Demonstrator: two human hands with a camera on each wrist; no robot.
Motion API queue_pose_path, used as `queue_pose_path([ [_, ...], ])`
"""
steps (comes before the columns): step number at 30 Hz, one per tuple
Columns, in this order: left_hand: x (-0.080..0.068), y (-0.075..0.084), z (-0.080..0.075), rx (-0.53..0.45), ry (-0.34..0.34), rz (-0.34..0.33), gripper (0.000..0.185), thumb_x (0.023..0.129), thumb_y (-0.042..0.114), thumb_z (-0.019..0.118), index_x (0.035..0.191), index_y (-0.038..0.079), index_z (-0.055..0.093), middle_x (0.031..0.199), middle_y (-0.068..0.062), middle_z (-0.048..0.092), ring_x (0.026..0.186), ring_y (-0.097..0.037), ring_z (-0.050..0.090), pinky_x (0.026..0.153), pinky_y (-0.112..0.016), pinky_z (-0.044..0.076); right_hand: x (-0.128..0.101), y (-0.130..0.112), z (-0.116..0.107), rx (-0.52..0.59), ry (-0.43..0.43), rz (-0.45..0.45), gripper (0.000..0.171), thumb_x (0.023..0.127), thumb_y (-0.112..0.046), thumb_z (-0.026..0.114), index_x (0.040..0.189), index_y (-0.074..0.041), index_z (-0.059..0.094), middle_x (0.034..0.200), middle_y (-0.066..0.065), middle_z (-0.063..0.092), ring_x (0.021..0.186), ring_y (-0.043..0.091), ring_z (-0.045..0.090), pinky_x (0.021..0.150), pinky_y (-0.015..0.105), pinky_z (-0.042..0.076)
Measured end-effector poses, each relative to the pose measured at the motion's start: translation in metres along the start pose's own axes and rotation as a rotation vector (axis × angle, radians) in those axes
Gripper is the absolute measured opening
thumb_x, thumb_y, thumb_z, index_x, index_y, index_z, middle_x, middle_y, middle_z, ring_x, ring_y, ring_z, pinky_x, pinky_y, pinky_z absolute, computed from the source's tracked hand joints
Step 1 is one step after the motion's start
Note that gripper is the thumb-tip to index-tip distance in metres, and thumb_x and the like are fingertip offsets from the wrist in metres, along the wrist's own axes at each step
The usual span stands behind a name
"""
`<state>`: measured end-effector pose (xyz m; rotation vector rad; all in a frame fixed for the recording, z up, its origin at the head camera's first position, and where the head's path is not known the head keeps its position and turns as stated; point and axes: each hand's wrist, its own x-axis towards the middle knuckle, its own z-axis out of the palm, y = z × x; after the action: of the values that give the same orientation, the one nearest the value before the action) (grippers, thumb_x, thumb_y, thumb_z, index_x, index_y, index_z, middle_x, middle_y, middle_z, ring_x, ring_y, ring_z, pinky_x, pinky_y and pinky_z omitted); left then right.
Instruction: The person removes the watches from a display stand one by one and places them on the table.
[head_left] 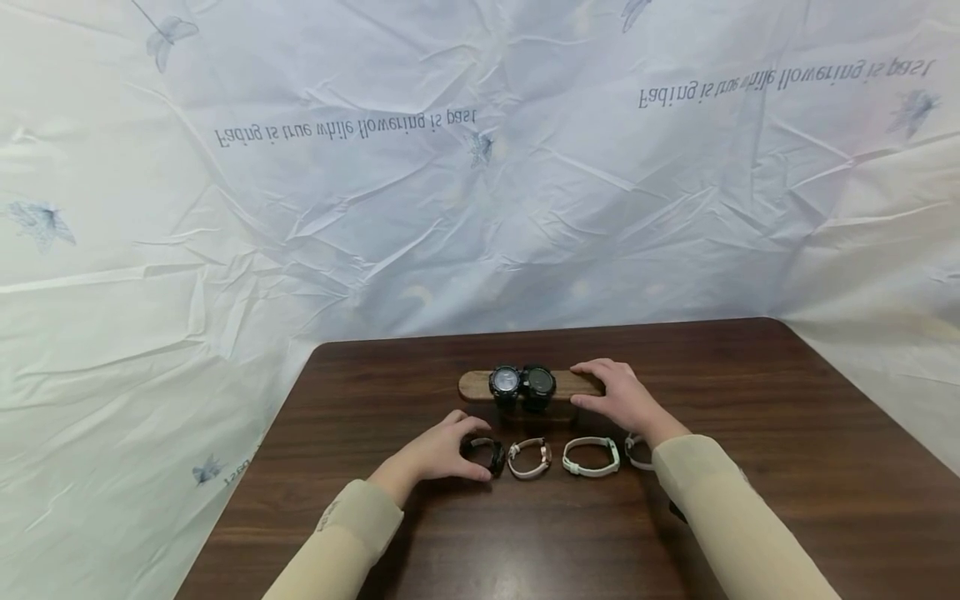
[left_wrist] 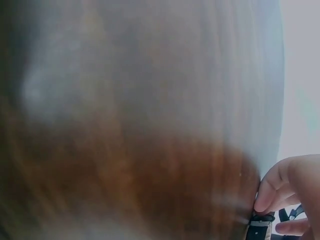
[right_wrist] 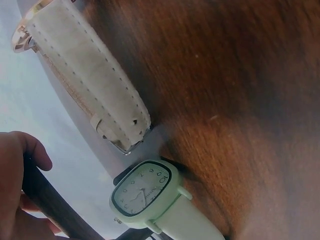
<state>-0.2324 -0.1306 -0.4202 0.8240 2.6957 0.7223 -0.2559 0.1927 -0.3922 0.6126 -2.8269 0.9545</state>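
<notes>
A wooden watch stand (head_left: 476, 385) lies across the far middle of the table, with two black watches (head_left: 522, 383) wrapped round it side by side. My right hand (head_left: 592, 387) grips the stand's right end, fingers on top and thumb in front. In the right wrist view that hand (right_wrist: 15, 175) shows at the left edge on the dark stand (right_wrist: 47, 202). My left hand (head_left: 474, 446) pinches a black watch (head_left: 491, 456) lying on the table in front of the stand. The left wrist view shows its fingertips (left_wrist: 272, 192) on the black strap (left_wrist: 261, 223).
In a row right of the black watch lie a beige-strapped watch (head_left: 529, 457) (right_wrist: 85, 80), a mint green watch (head_left: 591, 455) (right_wrist: 145, 192) and a pale watch (head_left: 636, 450) partly behind my right wrist. A crinkled white printed sheet (head_left: 480, 183) backs the dark table (head_left: 787, 467).
</notes>
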Motion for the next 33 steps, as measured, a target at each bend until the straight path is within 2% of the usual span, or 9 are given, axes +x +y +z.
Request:
queue_pose_path([
  [8,-0.004,-0.001,-0.004,-0.007,-0.04,0.041,0.066,0.066,0.047,0.07,0.124,0.028,0.044,0.113,0.004,0.04,0.1,-0.013,0.045,0.081,-0.036,0.04,0.0,-0.001,0.0,0.003,-0.006,0.008,0.056,0.077,-0.049,0.057,0.123,-0.02,0.047,0.127,0.005,0.04,0.119,0.033,0.025,0.088,0.052,0.028],
  [13,-0.003,-0.003,-0.004,0.004,-0.048,0.053,0.066,0.066,0.048,0.069,0.124,0.028,0.044,0.11,0.005,0.042,0.1,-0.011,0.045,0.078,-0.033,0.041,0.0,-0.001,-0.001,0.003,-0.015,0.021,0.055,0.077,-0.049,0.057,0.124,-0.022,0.046,0.127,0.003,0.039,0.12,0.033,0.024,0.089,0.052,0.028],
  [20,-0.004,-0.004,-0.006,-0.032,-0.022,0.06,0.072,0.065,0.052,0.068,0.126,0.025,0.042,0.113,0.002,0.042,0.086,-0.011,0.047,0.072,-0.031,0.041,0.0,-0.003,-0.002,0.008,-0.02,0.013,0.055,0.077,-0.049,0.057,0.123,-0.021,0.047,0.127,0.005,0.04,0.119,0.033,0.025,0.089,0.052,0.027],
  [27,-0.006,-0.005,-0.012,-0.083,0.025,0.072,0.072,0.067,0.051,0.066,0.128,0.022,0.041,0.116,0.003,0.041,0.092,-0.014,0.05,0.076,-0.032,0.042,0.0,-0.003,-0.002,0.002,-0.021,0.011,0.055,0.077,-0.049,0.057,0.123,-0.021,0.047,0.127,0.004,0.04,0.12,0.033,0.025,0.09,0.052,0.027],
  [33,-0.007,-0.006,-0.015,-0.114,0.062,0.048,0.071,0.067,0.051,0.066,0.127,0.022,0.042,0.116,0.004,0.041,0.094,-0.015,0.049,0.075,-0.033,0.042,0.0,-0.001,-0.002,0.002,-0.02,0.008,0.056,0.076,-0.052,0.056,0.123,-0.022,0.047,0.127,0.004,0.04,0.119,0.033,0.025,0.089,0.052,0.027],
])
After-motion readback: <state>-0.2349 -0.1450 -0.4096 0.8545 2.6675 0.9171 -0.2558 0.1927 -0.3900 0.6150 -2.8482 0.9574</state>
